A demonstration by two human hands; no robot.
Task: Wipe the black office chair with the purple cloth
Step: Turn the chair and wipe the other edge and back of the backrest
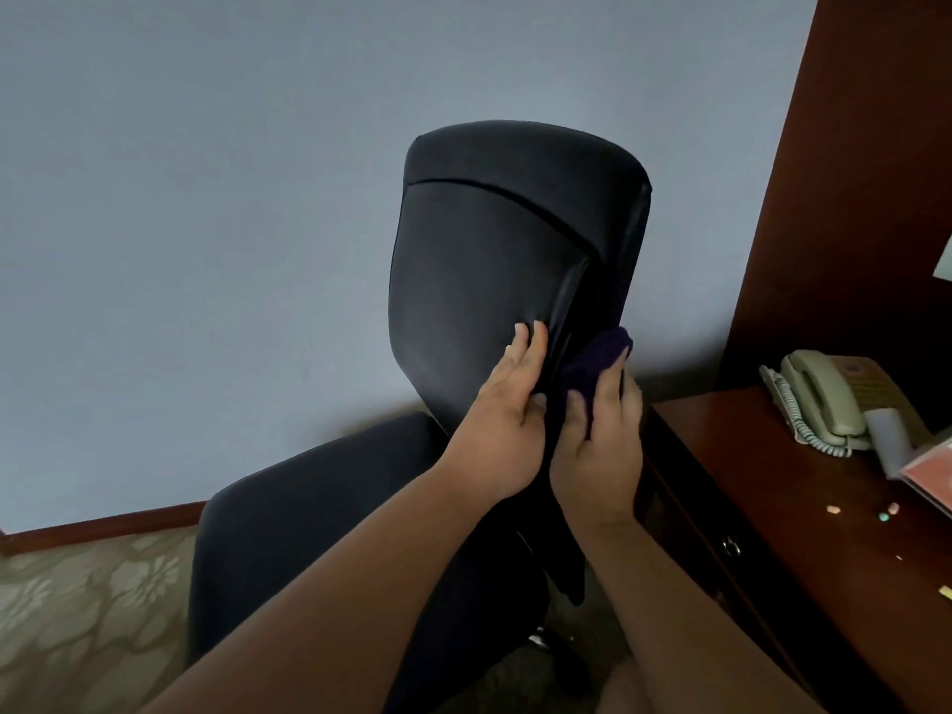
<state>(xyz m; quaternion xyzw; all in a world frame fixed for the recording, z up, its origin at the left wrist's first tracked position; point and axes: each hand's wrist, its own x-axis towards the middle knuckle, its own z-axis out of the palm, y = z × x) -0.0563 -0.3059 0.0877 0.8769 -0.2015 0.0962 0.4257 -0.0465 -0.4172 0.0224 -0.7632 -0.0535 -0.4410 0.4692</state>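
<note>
R hand (600, 445), purple cloth (592, 365) on chair (479, 280)

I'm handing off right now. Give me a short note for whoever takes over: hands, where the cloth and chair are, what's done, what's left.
Left hand: flat against the front of the chair backrest, bracing it, holding nothing.
Right hand: gripping the purple cloth, pressed to the backrest's right edge, low down.
Chair stands beside the wooden desk, seat toward the wall.
Done: cannot tell how much has been wiped.
Left, probably: rest of that edge, backrest face, seat.
</note>
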